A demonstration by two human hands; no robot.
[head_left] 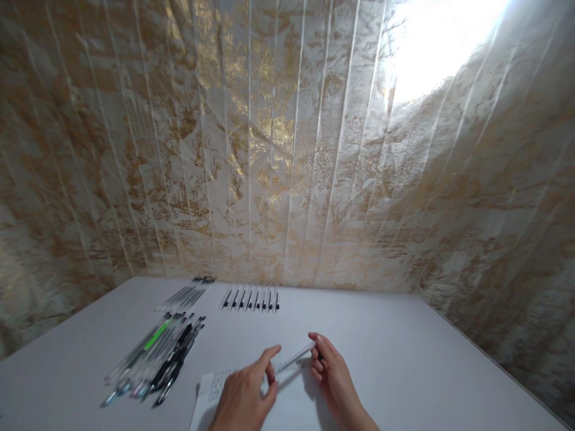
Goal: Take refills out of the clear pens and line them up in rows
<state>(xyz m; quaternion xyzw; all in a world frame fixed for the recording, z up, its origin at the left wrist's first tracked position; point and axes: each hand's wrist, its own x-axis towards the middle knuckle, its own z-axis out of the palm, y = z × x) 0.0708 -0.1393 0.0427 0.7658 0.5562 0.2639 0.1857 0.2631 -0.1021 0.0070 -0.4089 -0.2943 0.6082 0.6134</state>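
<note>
Your right hand is closed at the fingertips on the upper end of a slim, straight, pale translucent rod, apparently plastic and pen-like. The rod slants down to the left, above a white paper sheet with dark markings on the white tabletop. A small dark piece shows among the curled fingers of that hand; it is too small to identify.

Your left hand is half curled, forefinger extended and thumb apart, at the rod's lower end. Whether it touches the rod cannot be told.

Handling, as judged: the rod should be light and stiff, smooth enough to roll or slip, and liable to crack if bent. Take it lightly between thumb and forefinger, near 1 end, and steady the other end without squeezing across the middle.

Beyond your hands lies a row of about 8 slim clear tubes with dark inner parts. To your left lies a loose pile of clear and black pens with 1 bright green strip; behind it, a group of thin grey rods.
</note>
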